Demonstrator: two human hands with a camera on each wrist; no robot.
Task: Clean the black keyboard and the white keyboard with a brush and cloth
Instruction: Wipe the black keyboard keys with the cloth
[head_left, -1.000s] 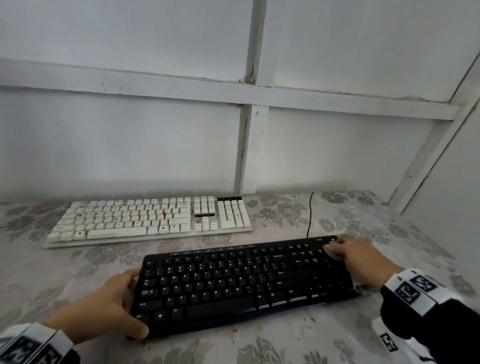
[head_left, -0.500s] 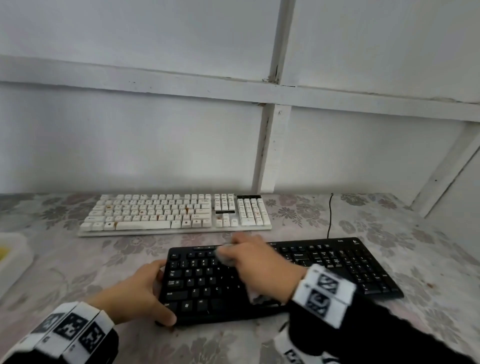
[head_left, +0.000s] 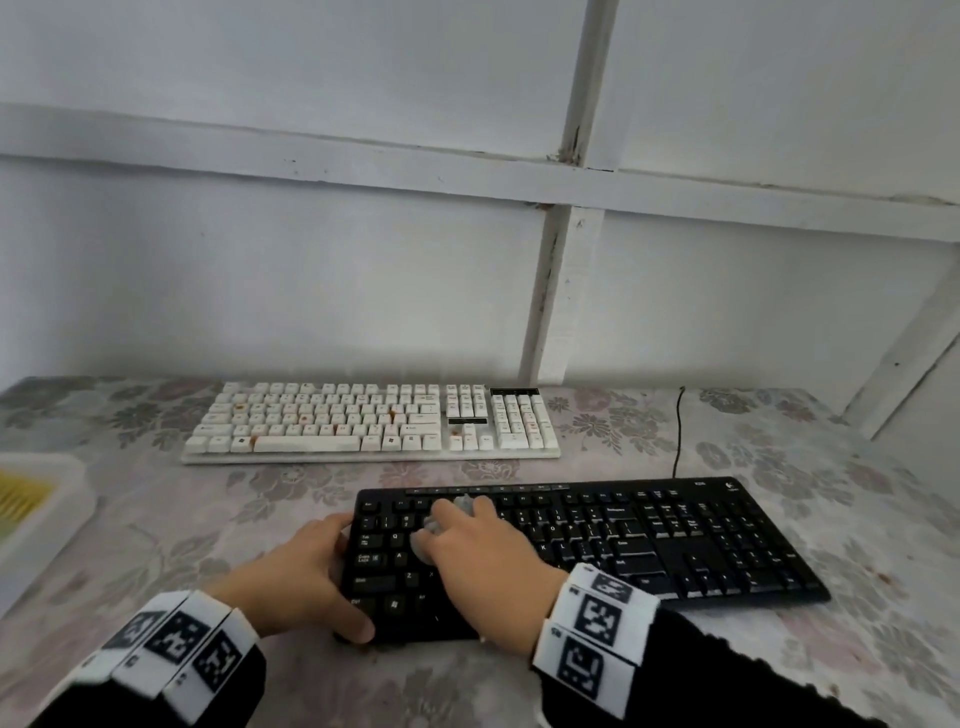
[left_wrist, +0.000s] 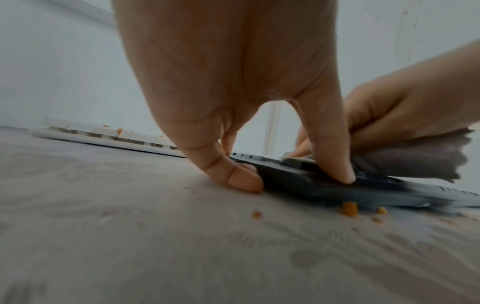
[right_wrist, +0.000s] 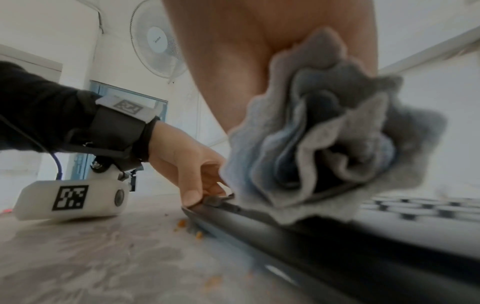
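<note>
The black keyboard lies near me on the flowered tablecloth. My left hand grips its left end, thumb on top and fingers against the side. My right hand holds a bunched grey cloth pressed on the left keys; bits of the cloth show under the fingers. The same cloth hangs over the black keyboard in the left wrist view. The white keyboard, spotted with orange stains, lies farther back. No brush is identifiable.
A white tray with something yellow inside sits at the table's left edge. Orange crumbs lie on the cloth beside the black keyboard's front edge. The black keyboard's cable runs back toward the white wall. A fan shows behind.
My right hand swept the cloth from the keyboard's right end across to its left keys. The left hand kept its hold on the left end. The view shifted left, revealing the tray.
</note>
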